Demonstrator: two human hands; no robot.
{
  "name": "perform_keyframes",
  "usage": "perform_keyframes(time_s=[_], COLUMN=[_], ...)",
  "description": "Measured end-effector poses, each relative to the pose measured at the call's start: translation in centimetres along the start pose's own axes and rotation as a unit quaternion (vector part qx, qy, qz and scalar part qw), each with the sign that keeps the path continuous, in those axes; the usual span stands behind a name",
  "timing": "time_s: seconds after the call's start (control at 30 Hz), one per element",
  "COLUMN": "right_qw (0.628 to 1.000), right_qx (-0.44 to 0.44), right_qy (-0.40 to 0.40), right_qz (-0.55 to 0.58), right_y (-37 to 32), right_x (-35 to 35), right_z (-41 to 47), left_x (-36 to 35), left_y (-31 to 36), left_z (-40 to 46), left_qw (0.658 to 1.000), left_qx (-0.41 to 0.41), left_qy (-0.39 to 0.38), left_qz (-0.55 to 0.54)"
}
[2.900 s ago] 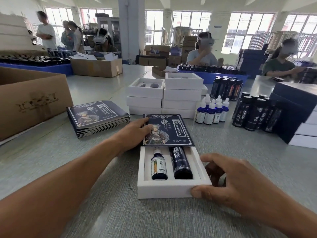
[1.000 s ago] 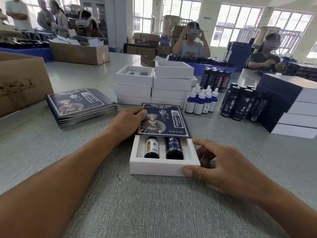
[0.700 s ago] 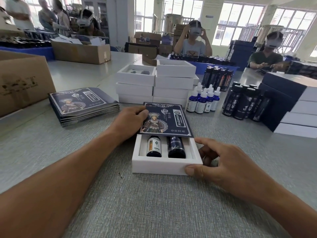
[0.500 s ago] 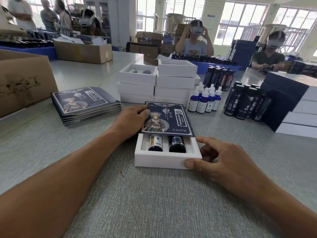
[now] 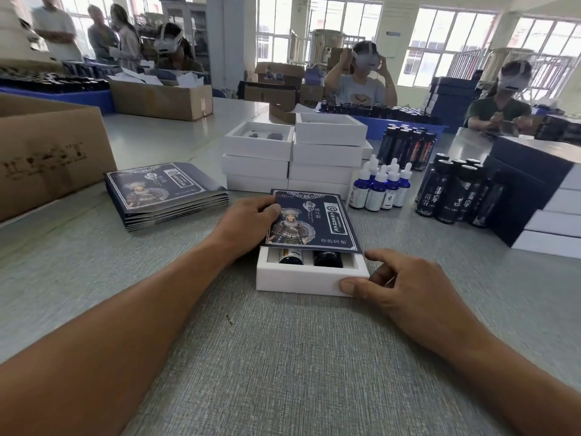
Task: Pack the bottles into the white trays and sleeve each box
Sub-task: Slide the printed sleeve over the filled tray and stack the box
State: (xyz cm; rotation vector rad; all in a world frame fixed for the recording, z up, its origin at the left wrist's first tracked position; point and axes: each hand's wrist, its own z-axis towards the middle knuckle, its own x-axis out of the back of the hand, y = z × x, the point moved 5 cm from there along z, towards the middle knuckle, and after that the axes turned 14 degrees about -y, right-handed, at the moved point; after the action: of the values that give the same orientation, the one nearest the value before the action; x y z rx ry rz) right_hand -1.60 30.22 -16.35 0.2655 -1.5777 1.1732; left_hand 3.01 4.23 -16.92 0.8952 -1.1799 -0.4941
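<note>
Left hand (image 5: 251,215) at ten o'clock grips the sleeve (image 5: 309,220) to steady it; right hand (image 5: 405,284) at four o'clock pinches the white tray (image 5: 298,280) corner, feeding it inside

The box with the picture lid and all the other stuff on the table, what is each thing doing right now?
white tray: partly inside the sleeve, near end sticking out.
sleeve: covers most of the tray.
two bottles: lying in the tray, mostly hidden.
left hand: holds the sleeve's left edge.
right hand: thumb presses the tray's near corner.
spare sleeves: stacked flat.
empty trays: stacked, top ones open.
dropper bottles: upright, capped.
</note>
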Motion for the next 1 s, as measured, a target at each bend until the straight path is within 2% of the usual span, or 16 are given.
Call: perform_keyframes(time_s=[0.13, 0.33, 0.4, 0.73, 1.0], right_qw=[1.0, 0.994, 0.993, 0.999, 0.998], right_qx=[-0.004, 0.008, 0.01, 0.003, 0.004], right_qy=[-0.015, -0.108, -0.116, 0.011, 0.031], right_qz=[-0.002, 0.008, 0.006, -0.039, -0.046], right_y=[0.3, 0.1, 0.2, 0.2, 0.2], right_x=[-0.1, 0.1, 0.1, -0.4, -0.5], right_z=[0.8, 2.1, 2.2, 1.8, 1.7], left_x=[0.0, 0.0, 0.0, 0.1, 0.1], left_y=[0.0, -0.2, -0.3, -0.7, -0.2], left_z=[0.0, 0.2, 0.3, 0.3, 0.1], left_qw=[1.0, 1.0, 1.0, 0.999, 1.0], left_qx=[0.01, 0.016, 0.019, 0.031, 0.025], left_qy=[0.001, 0.003, 0.007, 0.01, 0.013], left_qz=[-0.007, 0.002, 0.007, 0.003, -0.001])
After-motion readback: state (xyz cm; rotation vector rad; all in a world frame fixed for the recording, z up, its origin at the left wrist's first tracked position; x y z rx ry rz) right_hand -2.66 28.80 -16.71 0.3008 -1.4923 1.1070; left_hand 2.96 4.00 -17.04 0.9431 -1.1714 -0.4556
